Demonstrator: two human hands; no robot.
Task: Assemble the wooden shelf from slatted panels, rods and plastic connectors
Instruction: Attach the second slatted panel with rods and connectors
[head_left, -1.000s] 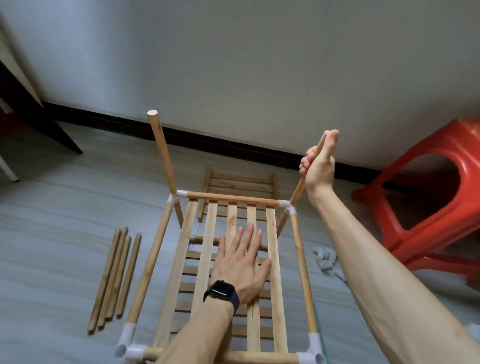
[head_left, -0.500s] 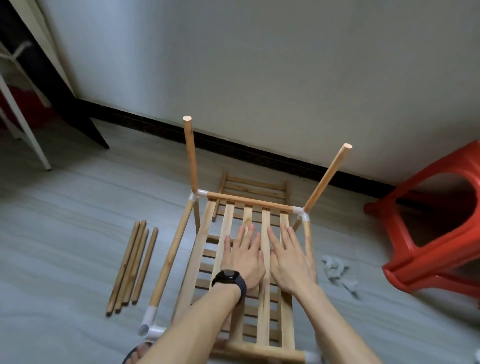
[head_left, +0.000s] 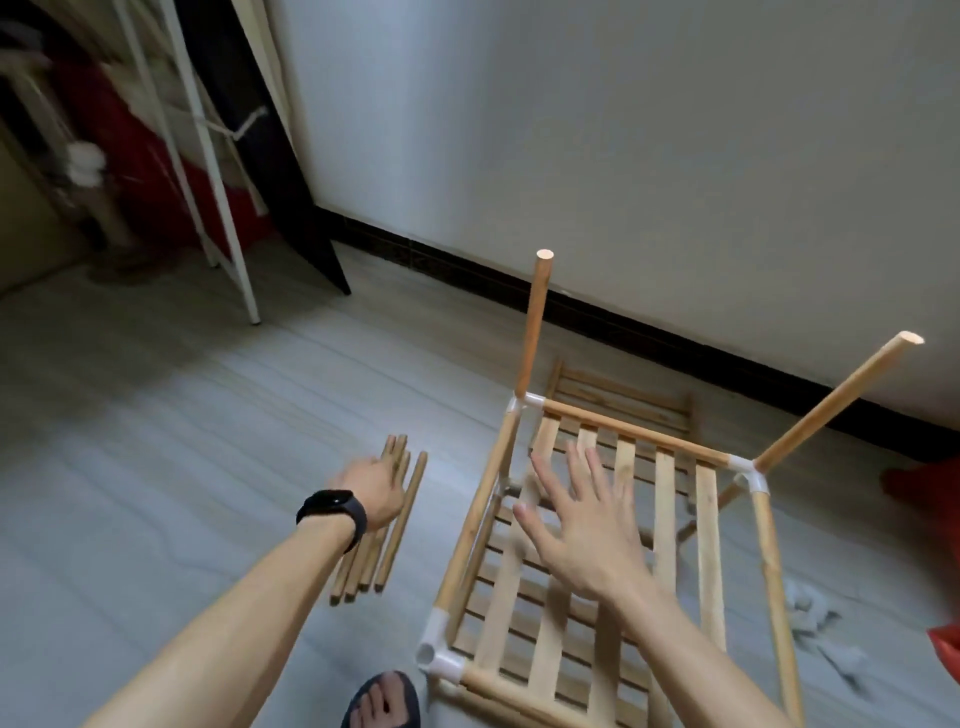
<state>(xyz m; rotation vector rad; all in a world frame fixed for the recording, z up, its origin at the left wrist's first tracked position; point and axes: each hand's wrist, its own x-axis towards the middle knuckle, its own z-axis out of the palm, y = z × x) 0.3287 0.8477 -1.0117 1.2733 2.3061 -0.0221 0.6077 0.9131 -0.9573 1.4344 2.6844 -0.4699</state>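
Left hand (head_left: 371, 486) lay open on the rods (head_left: 369, 566), right hand (head_left: 582, 525) spread over the panel (head_left: 666, 493) beside it; best bet was grabbing one rod while pinning that panel steady.

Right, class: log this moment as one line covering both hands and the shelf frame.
left hand at loose rods, grip unclear | right hand open at slatted panel | far-corner rods fitted | near-left connector socket empty
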